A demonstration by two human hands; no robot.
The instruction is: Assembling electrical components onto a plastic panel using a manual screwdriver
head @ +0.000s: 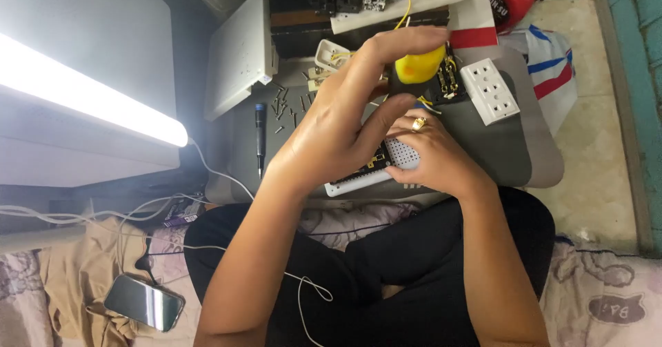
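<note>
**Two hands on a perforated board**

The left hand curls around a yellow-handled tool, fingers closed on it. The right hand — ring on one finger — pinches the white perforated board at the near edge of the grey tray. A white socket strip lies far right; a dark screwdriver and loose screws lie left.

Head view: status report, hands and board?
Left hand grips yellow-handled tool. Right hand steadies white board. Loose screws, screwdriver lie left.
</note>
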